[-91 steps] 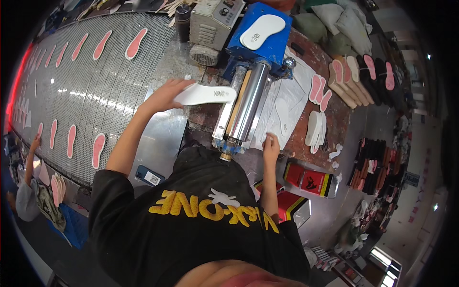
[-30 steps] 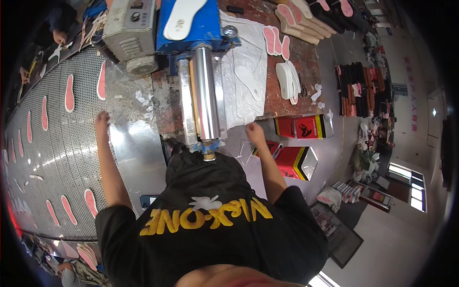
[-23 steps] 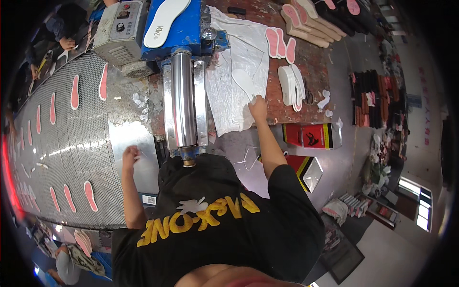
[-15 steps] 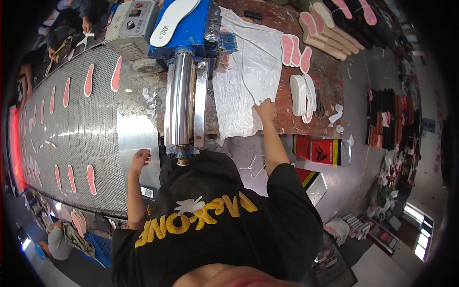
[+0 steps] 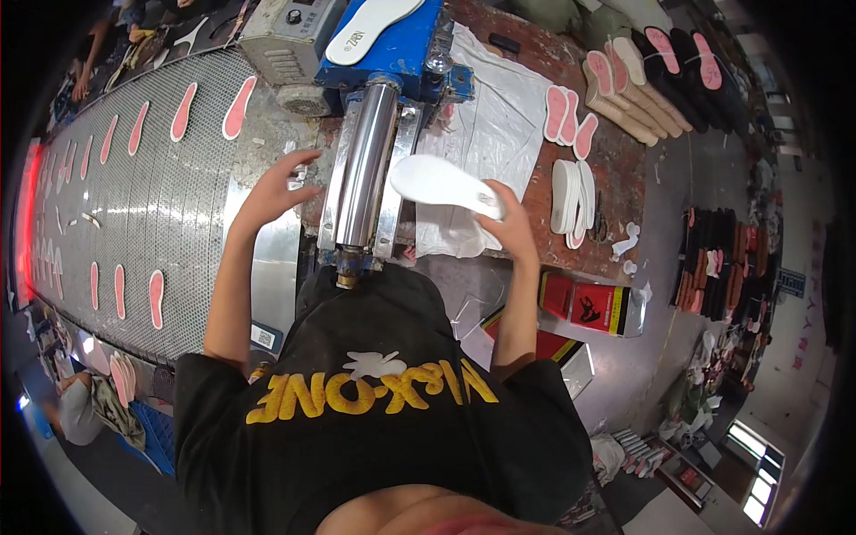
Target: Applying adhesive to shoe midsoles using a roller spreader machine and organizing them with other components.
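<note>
My right hand (image 5: 510,223) pinches the printed end of a white insole (image 5: 437,182), lifted above the white plastic sheet (image 5: 499,107). The insole's other end reaches left to the edge of the steel roller (image 5: 367,169) of the machine. Left of that roller hangs my left hand (image 5: 278,189), empty, with thumb and fingers apart. Another white insole (image 5: 370,31) lies on the machine's blue top (image 5: 412,62). To the right of the sheet are a stack of white insoles (image 5: 563,198) and several pink insoles (image 5: 560,114) on the worn red-brown table (image 5: 615,174).
On the left, a mesh conveyor (image 5: 178,214) carries spaced pink insoles. A grey control box (image 5: 283,53) adjoins the machine. Bundled beige insoles (image 5: 629,102) sit at the table's far right. Red packages (image 5: 588,305) lie below the table's near edge. Other people work at the far left.
My right hand has lifted the white insole off the plastic sheet and swung it left toward the roller. My left hand has moved up beside the roller, its fingers spreading. The whole view has shifted slightly.
</note>
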A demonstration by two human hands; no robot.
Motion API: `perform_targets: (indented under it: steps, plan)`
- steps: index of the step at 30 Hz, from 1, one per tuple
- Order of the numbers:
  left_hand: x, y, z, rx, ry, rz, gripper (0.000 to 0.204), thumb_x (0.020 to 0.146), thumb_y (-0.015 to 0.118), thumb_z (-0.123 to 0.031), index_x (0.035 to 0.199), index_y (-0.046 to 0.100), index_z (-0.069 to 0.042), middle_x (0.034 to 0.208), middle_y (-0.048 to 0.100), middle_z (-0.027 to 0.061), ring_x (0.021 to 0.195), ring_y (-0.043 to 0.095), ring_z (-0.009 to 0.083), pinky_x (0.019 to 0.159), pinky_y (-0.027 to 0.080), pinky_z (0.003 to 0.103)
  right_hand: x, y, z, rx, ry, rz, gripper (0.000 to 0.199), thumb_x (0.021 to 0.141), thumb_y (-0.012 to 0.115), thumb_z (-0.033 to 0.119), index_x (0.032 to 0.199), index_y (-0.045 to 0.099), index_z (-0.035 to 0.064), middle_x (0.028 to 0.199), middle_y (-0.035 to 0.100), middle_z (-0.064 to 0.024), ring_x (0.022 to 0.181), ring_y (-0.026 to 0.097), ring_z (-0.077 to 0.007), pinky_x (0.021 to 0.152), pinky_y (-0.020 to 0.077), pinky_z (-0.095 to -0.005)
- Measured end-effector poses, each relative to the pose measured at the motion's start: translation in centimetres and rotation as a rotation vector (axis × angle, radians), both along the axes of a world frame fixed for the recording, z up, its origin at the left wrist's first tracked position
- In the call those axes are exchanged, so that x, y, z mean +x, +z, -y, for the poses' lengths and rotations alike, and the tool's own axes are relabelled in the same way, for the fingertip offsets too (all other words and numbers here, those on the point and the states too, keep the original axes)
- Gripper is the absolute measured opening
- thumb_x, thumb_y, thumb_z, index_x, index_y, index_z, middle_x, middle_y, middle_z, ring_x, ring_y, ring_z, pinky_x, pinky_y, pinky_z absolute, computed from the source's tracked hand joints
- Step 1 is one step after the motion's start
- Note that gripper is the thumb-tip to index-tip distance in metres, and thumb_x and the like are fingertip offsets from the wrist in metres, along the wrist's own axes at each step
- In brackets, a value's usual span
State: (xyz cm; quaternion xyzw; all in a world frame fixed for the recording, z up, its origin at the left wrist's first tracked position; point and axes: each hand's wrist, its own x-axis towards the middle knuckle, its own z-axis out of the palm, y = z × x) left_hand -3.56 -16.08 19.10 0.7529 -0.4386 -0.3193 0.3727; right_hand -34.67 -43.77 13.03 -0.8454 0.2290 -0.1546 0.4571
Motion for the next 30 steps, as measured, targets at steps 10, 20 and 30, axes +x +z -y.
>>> perform_targets:
  steps: [10,20,30]
  plan:
    - [0.9,-0.7,1.1,-0.1,-0.231,0.436,0.077,0.061,0.076,-0.018,0.129,0.042,-0.005,0.133,0.042,0.0145,0.123,0.039,0.0324,0.102,0.034,0.038,7.7,2.1,-7.7,-0.037,-0.05,0.077,0.059,0.073,0.068,0.013,0.125,0.041,0.001,0.111,0.05,-0.0165,0.103,0.052,-0.0252,0.088,0.0424,-0.0348]
    - [5.3,-4.3,-4.2,0.01,-0.062,0.639,0.079,0.058,0.078,-0.016,0.128,0.042,-0.01,0.125,0.048,0.0099,0.114,0.043,0.0316,0.094,0.038,0.04,-3.8,-15.1,-7.7,0.07,-0.155,-0.367,0.024,0.083,0.058,0.02,0.093,0.06,-0.0017,0.065,0.056,-0.0038,0.059,0.05,-0.0113,0.055,0.0425,-0.0269]
    - [0.0,-10.2,-12.4,-0.74,0.539,-1.084,0.057,0.082,0.059,-0.003,0.132,0.031,0.0,0.13,0.042,0.015,0.121,0.043,0.0276,0.102,0.037,0.042,-14.5,-28.6,-10.9,0.507,0.094,-0.601,0.019,0.078,0.055,0.017,0.078,0.065,0.0012,0.064,0.061,-0.0096,0.06,0.059,-0.0167,0.054,0.0455,-0.0315]
